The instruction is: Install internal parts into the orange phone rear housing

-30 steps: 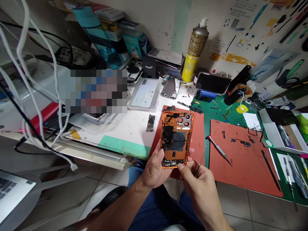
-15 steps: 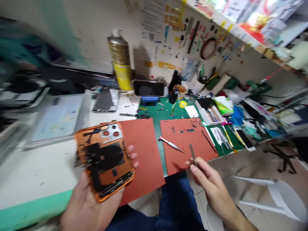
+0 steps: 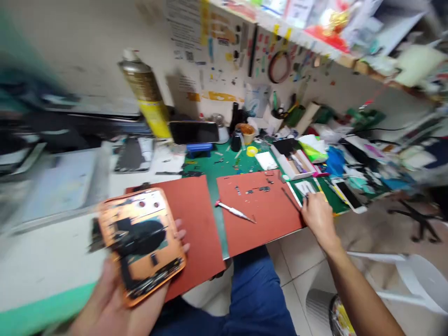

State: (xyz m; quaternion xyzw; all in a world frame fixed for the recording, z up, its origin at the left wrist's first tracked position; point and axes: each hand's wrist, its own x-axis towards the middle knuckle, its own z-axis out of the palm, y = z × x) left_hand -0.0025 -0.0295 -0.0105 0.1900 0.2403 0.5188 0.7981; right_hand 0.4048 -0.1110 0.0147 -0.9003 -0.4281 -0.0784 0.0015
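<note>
An orange phone housing (image 3: 145, 252), its inner side facing up with dark parts and two camera holes, rests in my left hand (image 3: 136, 308), fingers curled round its right edge. My right hand (image 3: 318, 217) is at the right edge of the right red mat (image 3: 266, 228), over the tools lying there; its fingers are bent down, and what they hold is too small to make out. A white screwdriver with a red end (image 3: 235, 211) lies on that mat, below several small dark parts (image 3: 264, 189).
A spray can (image 3: 150, 100) stands at the back left, beside a dark phone (image 3: 194, 132) on a blue stand. Further right are an open box (image 3: 296, 165) and a white phone (image 3: 349, 196). A stool (image 3: 420, 280) and a bin (image 3: 320, 303) stand below the bench.
My right hand has moved right and away from me, from the near edge of the right mat to the tools beside it. The view has shifted; my left hand still holds the housing.
</note>
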